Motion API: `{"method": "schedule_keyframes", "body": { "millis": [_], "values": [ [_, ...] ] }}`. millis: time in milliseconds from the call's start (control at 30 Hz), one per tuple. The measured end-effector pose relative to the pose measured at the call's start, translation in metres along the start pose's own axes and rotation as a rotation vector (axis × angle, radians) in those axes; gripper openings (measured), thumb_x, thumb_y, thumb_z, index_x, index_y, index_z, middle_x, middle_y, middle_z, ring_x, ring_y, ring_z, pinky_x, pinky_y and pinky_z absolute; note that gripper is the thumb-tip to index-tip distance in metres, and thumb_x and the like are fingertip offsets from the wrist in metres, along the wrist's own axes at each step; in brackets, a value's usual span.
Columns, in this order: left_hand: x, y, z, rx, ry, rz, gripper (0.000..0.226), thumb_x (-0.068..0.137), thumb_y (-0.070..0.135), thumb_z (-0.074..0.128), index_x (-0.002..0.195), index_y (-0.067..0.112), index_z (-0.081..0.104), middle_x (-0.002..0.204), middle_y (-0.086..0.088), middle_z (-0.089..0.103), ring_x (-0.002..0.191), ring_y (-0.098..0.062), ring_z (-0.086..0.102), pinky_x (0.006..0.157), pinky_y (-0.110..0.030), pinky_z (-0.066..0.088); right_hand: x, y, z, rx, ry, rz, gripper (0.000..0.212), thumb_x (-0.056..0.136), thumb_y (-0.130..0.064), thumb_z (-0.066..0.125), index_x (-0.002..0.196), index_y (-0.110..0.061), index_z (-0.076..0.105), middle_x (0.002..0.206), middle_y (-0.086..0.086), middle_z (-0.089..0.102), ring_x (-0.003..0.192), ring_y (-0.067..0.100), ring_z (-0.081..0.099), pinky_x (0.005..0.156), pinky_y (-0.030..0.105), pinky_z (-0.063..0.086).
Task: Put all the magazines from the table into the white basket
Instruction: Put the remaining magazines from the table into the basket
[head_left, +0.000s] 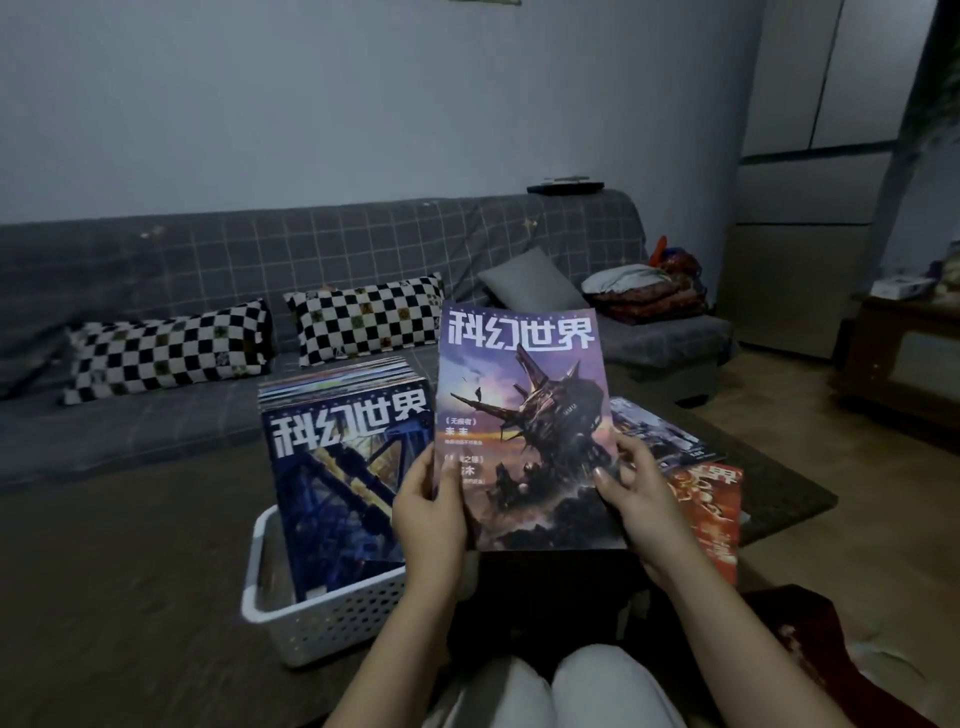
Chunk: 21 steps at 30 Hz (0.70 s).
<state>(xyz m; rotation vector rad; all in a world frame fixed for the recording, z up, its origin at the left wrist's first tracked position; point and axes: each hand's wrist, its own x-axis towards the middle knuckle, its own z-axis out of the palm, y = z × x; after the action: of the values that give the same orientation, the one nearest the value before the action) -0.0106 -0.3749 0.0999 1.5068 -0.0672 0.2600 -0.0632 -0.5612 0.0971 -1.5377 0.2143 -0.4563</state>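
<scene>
I hold a purple magazine (524, 415) with a dark spaceship on its cover upright in front of me. My left hand (428, 512) grips its lower left edge and my right hand (636, 499) grips its lower right edge. To the left, the white basket (311, 618) stands on the floor with several magazines upright in it; the front one (337, 467) has a dark blue cover. On the dark table (779, 483) to the right lie a red magazine (711, 509) and a blue-grey one (660, 431), partly hidden behind the held magazine.
A grey checked sofa (156, 415) runs along the wall behind the basket, with two checkered pillows (166, 353), a grey cushion and folded bedding. A wooden cabinet (904, 353) stands at the right. My knees (571, 691) are at the bottom.
</scene>
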Motion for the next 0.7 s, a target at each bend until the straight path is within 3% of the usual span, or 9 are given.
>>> {"method": "schedule_keyframes", "body": {
  "millis": [100, 200, 300, 433, 600, 700],
  "values": [
    [0.012, 0.004, -0.041, 0.027, 0.056, 0.053, 0.033, 0.091, 0.029, 0.060, 0.122, 0.017, 0.061, 0.116, -0.003, 0.067, 0.107, -0.019, 0.063, 0.093, -0.045, 0.052, 0.001, -0.005, 0.037, 0.025, -0.077, 0.007, 0.040, 0.090, 0.000, 0.051, 0.106, -0.036, 0.048, 0.103, 0.005, 0.068, 0.088, 0.021, 0.067, 0.075, 0.036, 0.052],
    [0.024, 0.008, -0.079, 0.036, 0.087, 0.073, 0.015, 0.089, 0.017, 0.063, 0.103, 0.024, 0.065, 0.104, -0.003, 0.071, 0.098, -0.018, 0.067, 0.088, -0.039, 0.053, 0.004, -0.007, 0.074, 0.030, -0.135, 0.012, 0.035, 0.089, 0.002, 0.053, 0.100, -0.031, 0.050, 0.103, 0.007, 0.070, 0.090, 0.026, 0.068, 0.080, 0.043, 0.054],
    [0.039, 0.007, -0.109, 0.075, 0.127, 0.080, 0.022, 0.085, 0.005, 0.066, 0.091, 0.027, 0.062, 0.100, -0.009, 0.071, 0.092, -0.022, 0.067, 0.084, -0.037, 0.053, 0.010, -0.005, 0.106, -0.006, -0.166, -0.027, 0.034, 0.085, 0.007, 0.055, 0.093, -0.026, 0.051, 0.104, 0.009, 0.069, 0.095, 0.025, 0.065, 0.088, 0.042, 0.050],
    [0.051, 0.000, -0.133, 0.190, 0.173, 0.096, 0.031, 0.082, 0.000, 0.067, 0.102, 0.022, 0.059, 0.098, -0.004, 0.069, 0.086, -0.013, 0.065, 0.076, -0.024, 0.055, 0.023, 0.004, 0.141, -0.108, -0.142, -0.110, 0.034, 0.081, 0.008, 0.061, 0.084, -0.025, 0.051, 0.091, 0.004, 0.067, 0.085, 0.018, 0.062, 0.081, 0.032, 0.048],
    [0.050, -0.026, -0.145, 0.348, 0.268, 0.129, 0.040, 0.075, 0.001, 0.073, 0.110, 0.019, 0.065, 0.100, -0.002, 0.068, 0.088, -0.017, 0.065, 0.086, -0.044, 0.054, 0.028, 0.026, 0.157, -0.308, -0.089, -0.149, 0.026, 0.078, 0.000, 0.068, 0.088, -0.019, 0.055, 0.075, -0.013, 0.059, 0.068, 0.004, 0.055, 0.059, 0.008, 0.041],
    [0.040, -0.031, -0.145, 0.418, 0.261, 0.155, 0.050, 0.074, 0.000, 0.074, 0.119, 0.018, 0.062, 0.104, 0.000, 0.062, 0.090, -0.016, 0.062, 0.086, -0.039, 0.054, 0.025, 0.042, 0.157, -0.375, -0.041, -0.125, 0.026, 0.076, 0.000, 0.070, 0.088, -0.018, 0.055, 0.072, -0.012, 0.058, 0.064, 0.009, 0.055, 0.057, 0.013, 0.040]
  ]
}}
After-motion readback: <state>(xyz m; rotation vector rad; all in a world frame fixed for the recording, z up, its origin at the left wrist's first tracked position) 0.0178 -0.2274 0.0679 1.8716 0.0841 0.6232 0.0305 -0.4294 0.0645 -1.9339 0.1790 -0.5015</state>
